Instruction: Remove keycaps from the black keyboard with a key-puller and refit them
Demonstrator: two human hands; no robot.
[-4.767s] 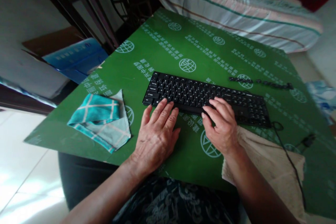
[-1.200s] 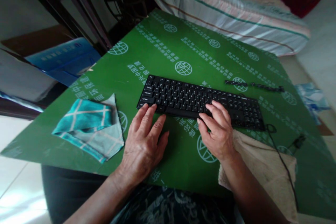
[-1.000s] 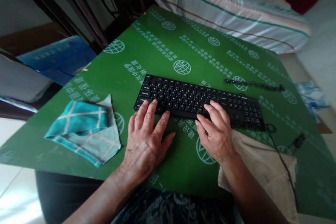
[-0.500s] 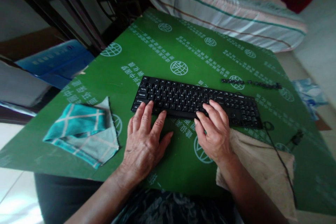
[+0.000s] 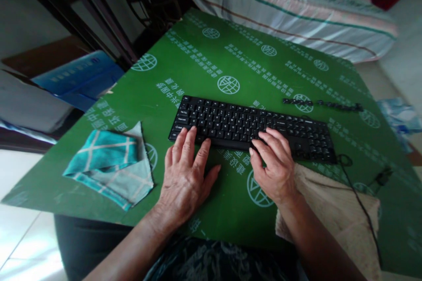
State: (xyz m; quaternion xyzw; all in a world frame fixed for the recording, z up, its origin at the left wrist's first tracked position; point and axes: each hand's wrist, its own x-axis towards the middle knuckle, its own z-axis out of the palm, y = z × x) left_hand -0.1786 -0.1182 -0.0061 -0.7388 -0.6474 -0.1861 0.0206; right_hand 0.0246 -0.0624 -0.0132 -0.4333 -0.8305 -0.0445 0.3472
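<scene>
A black keyboard (image 5: 231,120) lies at a slight slant on the green table (image 5: 211,210). The fingertips of my left hand (image 5: 184,173) rest on its lower left keys and front edge, fingers spread and thumb out to the side. At the front edge right of centre, my right hand (image 5: 275,164) touches the keyboard with bent, parted fingers, holding nothing. Several small black pieces, looking like loose keycaps (image 5: 339,105), lie in a row behind its right end. The keys under my fingertips are hidden.
Left of my left hand lies a folded teal checked cloth (image 5: 112,153). A beige towel (image 5: 343,210) lies under my right forearm, with the keyboard's cable (image 5: 361,208) running over it. Beyond the table's far edge is a bed with a striped cover (image 5: 286,13); a blue box (image 5: 79,77) stands at left.
The whole view has shifted slightly, so everything sits a little further right. Both hands stay at nearly the same places on the keyboard.
</scene>
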